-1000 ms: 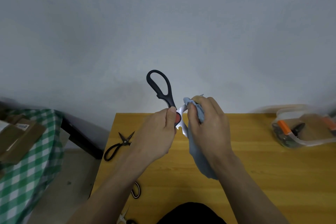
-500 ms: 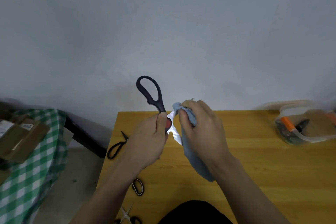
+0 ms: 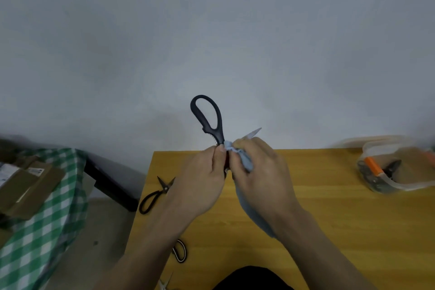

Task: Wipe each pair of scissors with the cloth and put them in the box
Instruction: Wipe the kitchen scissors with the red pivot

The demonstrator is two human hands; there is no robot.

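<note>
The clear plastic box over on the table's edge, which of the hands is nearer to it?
Right. The right hand lies between the left hand and the box, though both are well short of it.

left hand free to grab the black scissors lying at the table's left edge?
Probably not yet: the left hand grips the big scissors being wiped. The path to the black scissors looks clear otherwise.

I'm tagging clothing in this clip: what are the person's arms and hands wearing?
Nothing shows on them. The left hand and right hand are bare, with no gloves; no rings or watch are visible. Both forearms are uncovered down to the frame's lower edge, so no sleeves appear. Dark clothing shows at the bottom, between the arms.
</note>
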